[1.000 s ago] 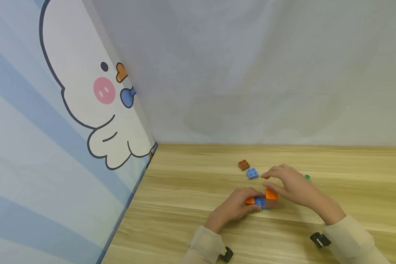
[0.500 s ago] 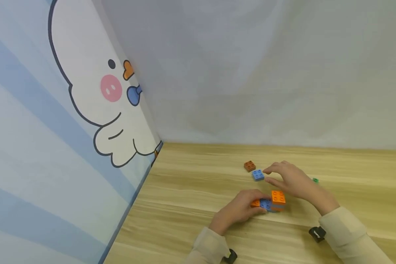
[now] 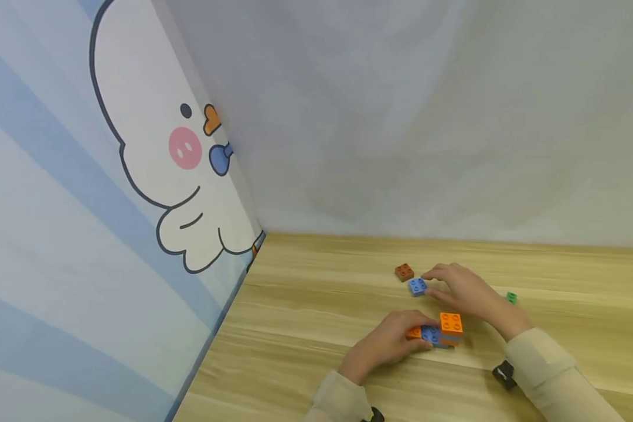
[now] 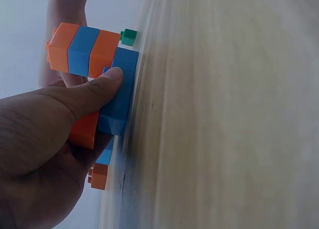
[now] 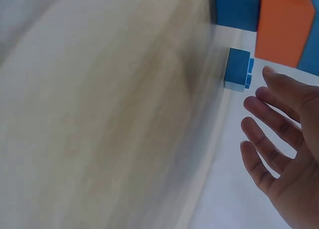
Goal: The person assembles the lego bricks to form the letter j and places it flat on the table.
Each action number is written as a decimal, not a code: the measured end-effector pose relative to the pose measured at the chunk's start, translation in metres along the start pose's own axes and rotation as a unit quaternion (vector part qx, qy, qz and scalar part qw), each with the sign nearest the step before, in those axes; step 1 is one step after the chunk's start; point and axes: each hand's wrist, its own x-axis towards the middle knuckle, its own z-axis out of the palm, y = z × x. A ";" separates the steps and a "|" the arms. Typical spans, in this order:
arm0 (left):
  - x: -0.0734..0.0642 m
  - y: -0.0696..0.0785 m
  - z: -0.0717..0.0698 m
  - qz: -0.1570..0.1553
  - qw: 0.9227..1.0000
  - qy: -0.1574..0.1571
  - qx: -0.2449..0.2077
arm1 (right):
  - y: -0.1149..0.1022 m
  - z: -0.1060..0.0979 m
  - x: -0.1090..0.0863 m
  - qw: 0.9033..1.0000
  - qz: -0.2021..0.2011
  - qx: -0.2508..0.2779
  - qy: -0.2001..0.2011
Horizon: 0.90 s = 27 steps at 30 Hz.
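Note:
My left hand (image 3: 389,341) grips a toy brick build low on the table, thumb and fingers on its sides. A long blue brick (image 4: 119,97) forms the base. An orange brick (image 4: 84,129) sits on the end under the fingers, and an orange-blue-orange stack (image 3: 451,327) rises at the right end. Beyond it, my right hand (image 3: 465,293) reaches over a loose square blue brick (image 3: 417,286), fingers spread. The right wrist view shows a gap between its thumb and fingers and that blue brick (image 5: 238,69).
A brown square brick (image 3: 404,272) lies just behind the loose blue one. To the right, past my right wrist, is a small green brick (image 3: 511,298). The wooden tabletop (image 3: 306,293) meets a grey wall (image 3: 401,146) at the back and a cartoon panel (image 3: 137,146) at the left.
My right hand has moved from beside the orange stack to the loose blue brick. The left hand keeps its grip on the build. The head view has shifted slightly.

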 end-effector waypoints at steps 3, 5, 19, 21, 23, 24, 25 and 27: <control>0.000 0.000 0.001 0.002 1.000 -0.001 0.001 | 0.001 0.004 0.003 1.000 -0.002 0.000 0.000; 0.000 0.000 0.002 0.003 1.000 -0.002 0.000 | 0.002 0.005 0.004 1.000 -0.004 0.001 0.000; -0.002 -0.001 0.003 -0.001 1.000 -0.001 -0.004 | 0.003 0.008 0.015 0.999 -0.020 0.011 -0.025; -0.002 -0.001 0.003 -0.004 1.000 -0.001 -0.007 | 0.003 0.009 0.016 0.999 -0.023 0.013 -0.028; -0.003 -0.001 0.003 -0.008 1.000 -0.002 -0.009 | 0.004 0.011 0.016 0.999 -0.020 0.015 -0.030; -0.003 -0.001 0.003 -0.009 1.000 -0.002 -0.009 | 0.004 0.011 0.016 0.999 -0.020 0.015 -0.028; -0.003 -0.001 0.002 -0.010 1.000 -0.002 -0.010 | 0.004 0.012 0.016 0.999 -0.019 0.017 -0.027; -0.003 -0.002 0.002 -0.010 1.000 0.000 -0.009 | 0.005 0.012 0.016 0.999 -0.019 0.019 -0.025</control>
